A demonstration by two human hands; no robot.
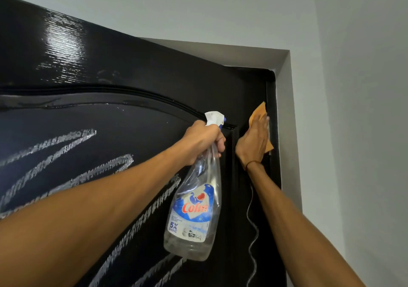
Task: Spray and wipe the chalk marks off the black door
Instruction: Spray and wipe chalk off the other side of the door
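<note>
The black door (143,70) fills the left and middle of the head view, its top part wet and shiny. White zigzag chalk marks (66,149) cross the arched panel, and a thin wavy chalk line (252,231) runs down the right stile. My left hand (203,140) grips the neck of a clear spray bottle (194,211) with a blue label and white nozzle, held in front of the door. My right hand (254,140) presses an orange cloth (259,114) flat against the door's right edge, fingers straight.
A pale grey wall (353,110) and the recessed door frame (284,101) stand close on the right of the cloth. The ceiling (198,3) is above the door's top edge.
</note>
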